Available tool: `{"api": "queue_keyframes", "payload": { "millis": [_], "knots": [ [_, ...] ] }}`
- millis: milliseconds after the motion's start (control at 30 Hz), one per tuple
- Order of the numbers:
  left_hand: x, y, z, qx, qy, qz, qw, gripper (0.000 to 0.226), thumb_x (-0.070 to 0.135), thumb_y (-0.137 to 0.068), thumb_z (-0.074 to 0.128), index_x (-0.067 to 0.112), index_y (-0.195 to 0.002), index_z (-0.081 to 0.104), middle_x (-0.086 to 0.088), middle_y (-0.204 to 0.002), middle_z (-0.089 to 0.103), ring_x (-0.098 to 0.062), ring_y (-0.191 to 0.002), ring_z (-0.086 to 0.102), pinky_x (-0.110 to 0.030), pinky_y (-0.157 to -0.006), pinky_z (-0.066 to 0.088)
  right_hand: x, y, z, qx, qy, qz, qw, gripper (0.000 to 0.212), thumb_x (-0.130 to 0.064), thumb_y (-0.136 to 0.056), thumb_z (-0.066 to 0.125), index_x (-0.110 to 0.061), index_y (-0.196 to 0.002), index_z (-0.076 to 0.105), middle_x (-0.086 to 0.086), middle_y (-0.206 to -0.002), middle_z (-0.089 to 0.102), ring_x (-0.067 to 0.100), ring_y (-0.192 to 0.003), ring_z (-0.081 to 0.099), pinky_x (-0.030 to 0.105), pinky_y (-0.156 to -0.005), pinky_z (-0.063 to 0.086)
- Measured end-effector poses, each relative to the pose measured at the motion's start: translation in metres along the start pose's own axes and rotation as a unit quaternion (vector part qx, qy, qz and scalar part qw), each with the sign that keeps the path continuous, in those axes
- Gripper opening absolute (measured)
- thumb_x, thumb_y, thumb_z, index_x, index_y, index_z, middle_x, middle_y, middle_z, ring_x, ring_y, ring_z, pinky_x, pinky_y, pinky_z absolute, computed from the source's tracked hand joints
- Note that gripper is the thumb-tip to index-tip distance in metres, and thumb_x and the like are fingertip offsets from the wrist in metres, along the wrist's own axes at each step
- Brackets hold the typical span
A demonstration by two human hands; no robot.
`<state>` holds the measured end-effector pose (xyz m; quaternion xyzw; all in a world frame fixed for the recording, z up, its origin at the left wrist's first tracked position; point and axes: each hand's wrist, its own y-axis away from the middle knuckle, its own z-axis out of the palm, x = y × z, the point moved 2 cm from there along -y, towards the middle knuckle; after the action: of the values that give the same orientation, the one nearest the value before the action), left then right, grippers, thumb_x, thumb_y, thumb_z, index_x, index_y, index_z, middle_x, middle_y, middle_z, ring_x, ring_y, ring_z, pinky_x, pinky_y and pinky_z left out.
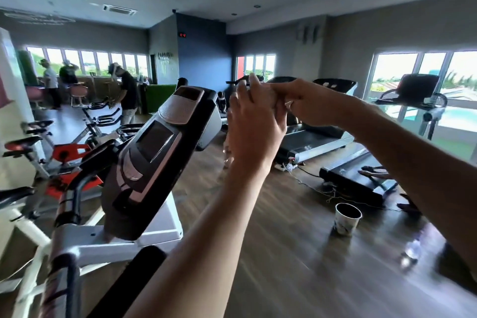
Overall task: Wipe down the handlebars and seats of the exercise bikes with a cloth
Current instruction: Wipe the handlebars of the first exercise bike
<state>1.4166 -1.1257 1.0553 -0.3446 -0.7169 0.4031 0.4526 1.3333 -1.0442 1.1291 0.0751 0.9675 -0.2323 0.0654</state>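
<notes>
Both my hands are raised in front of me, above the floor. My left hand [254, 126] stands upright with its fingers straight. My right hand [307, 103] reaches across from the right, and its curled fingers hold the fingertips of my left hand. No cloth shows in either hand. Just left of my hands is the black and silver console [154, 147] of the nearest exercise bike. Its black foam handlebar grip [131, 284] lies below my left forearm. Red spin bikes [67, 153] with black seats [24, 142] stand in a row at the left.
Two treadmills [315, 137] [358, 183] stand to the right, with cables trailing on the wooden floor. A paper cup [347, 218] and a clear plastic bottle [413, 250] sit on the floor at lower right. Several people stand at the far-left windows.
</notes>
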Motion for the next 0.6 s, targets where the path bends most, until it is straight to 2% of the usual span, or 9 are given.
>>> {"api": "queue_keyframes", "payload": {
  "millis": [33, 100, 167, 233, 333, 400, 467, 533, 600],
  "knots": [
    [0.0, -0.001, 0.0, 0.005, 0.012, -0.008, 1.0, 0.076, 0.053, -0.096, 0.041, -0.004, -0.145, 0.046, -0.023, -0.13, 0.059, -0.037, -0.11, 0.063, -0.044, -0.087, 0.054, 0.002, 0.0, 0.001, -0.003, -0.036, 0.008, 0.999, 0.05, 0.011, -0.101, 0.035, -0.003, -0.147, 0.049, 0.028, -0.141, 0.055, 0.041, -0.122, 0.055, 0.021, -0.083, 0.042],
    [-0.003, 0.017, -0.008, 0.021, 0.028, -0.027, 0.999, 0.072, 0.05, -0.095, 0.047, -0.004, -0.142, 0.049, -0.019, -0.119, 0.064, -0.035, -0.096, 0.069, -0.041, -0.071, 0.056, 0.001, 0.001, 0.003, -0.011, -0.08, 0.002, 0.997, 0.058, 0.016, -0.097, 0.033, -0.006, -0.147, 0.052, 0.035, -0.136, 0.055, 0.041, -0.091, 0.06, 0.026, -0.062, 0.045],
    [-0.009, 0.047, -0.016, -0.011, -0.011, -0.03, 0.999, 0.067, 0.046, -0.094, 0.056, -0.004, -0.139, 0.052, -0.018, -0.114, 0.067, -0.034, -0.089, 0.071, -0.041, -0.063, 0.057, 0.005, 0.001, 0.005, -0.005, -0.062, 0.001, 0.998, 0.075, 0.014, -0.092, 0.035, -0.03, -0.15, 0.05, 0.029, -0.135, 0.059, 0.018, -0.057, 0.051, 0.019, -0.048, 0.038],
    [-0.015, 0.059, -0.018, -0.036, -0.054, -0.025, 0.998, 0.064, 0.043, -0.093, 0.062, -0.004, -0.136, 0.053, -0.018, -0.112, 0.067, -0.035, -0.084, 0.071, -0.041, -0.059, 0.056, 0.007, 0.0, 0.006, -0.009, -0.052, 0.014, 0.999, 0.079, 0.011, -0.091, 0.034, -0.039, -0.15, 0.046, 0.024, -0.135, 0.062, 0.002, -0.045, 0.041, 0.017, -0.043, 0.036],
    [-0.008, 0.021, -0.016, -0.033, 0.011, -0.046, 0.998, 0.056, 0.042, -0.098, 0.061, -0.003, -0.131, 0.054, -0.02, -0.113, 0.065, -0.041, -0.089, 0.069, -0.045, -0.065, 0.052, -0.001, 0.003, 0.002, -0.002, -0.046, 0.023, 0.999, 0.073, 0.015, -0.093, 0.033, -0.025, -0.152, 0.047, 0.013, -0.11, 0.069, -0.001, -0.038, 0.042, 0.013, -0.042, 0.033],
    [-0.002, -0.001, -0.013, -0.036, 0.046, -0.056, 0.997, 0.056, 0.044, -0.1, 0.058, 0.001, -0.135, 0.051, -0.018, -0.122, 0.064, -0.04, -0.1, 0.067, -0.045, -0.074, 0.048, -0.01, 0.007, -0.002, 0.001, -0.054, 0.013, 0.998, 0.065, 0.019, -0.094, 0.031, -0.011, -0.149, 0.049, 0.006, -0.095, 0.062, -0.008, -0.044, 0.049, 0.011, -0.047, 0.038],
    [-0.004, 0.004, -0.014, -0.029, 0.06, -0.05, 0.997, 0.054, 0.048, -0.1, 0.058, 0.004, -0.131, 0.053, -0.015, -0.12, 0.066, -0.038, -0.101, 0.067, -0.044, -0.074, 0.046, -0.012, 0.009, -0.003, 0.0, -0.053, 0.016, 0.998, 0.063, 0.018, -0.096, 0.032, -0.011, -0.149, 0.049, 0.007, -0.104, 0.064, -0.006, -0.048, 0.052, 0.009, -0.05, 0.039],
    [-0.012, 0.03, -0.02, -0.029, 0.052, -0.05, 0.997, 0.05, 0.05, -0.099, 0.057, 0.007, -0.124, 0.054, -0.013, -0.112, 0.068, -0.038, -0.095, 0.068, -0.045, -0.07, 0.048, -0.008, 0.004, -0.002, 0.003, -0.039, 0.029, 0.999, 0.07, 0.014, -0.095, 0.033, -0.025, -0.151, 0.048, 0.017, -0.128, 0.066, 0.001, -0.047, 0.046, 0.012, -0.044, 0.036],
    [-0.019, 0.054, -0.026, -0.051, 0.019, -0.047, 0.997, 0.047, 0.052, -0.098, 0.054, 0.01, -0.119, 0.054, -0.012, -0.107, 0.067, -0.038, -0.091, 0.068, -0.046, -0.067, 0.05, -0.001, 0.0, 0.002, -0.009, -0.032, 0.036, 0.999, 0.078, 0.011, -0.092, 0.034, -0.037, -0.152, 0.045, 0.021, -0.136, 0.062, 0.009, -0.048, 0.045, 0.019, -0.042, 0.037]
  ]
}}
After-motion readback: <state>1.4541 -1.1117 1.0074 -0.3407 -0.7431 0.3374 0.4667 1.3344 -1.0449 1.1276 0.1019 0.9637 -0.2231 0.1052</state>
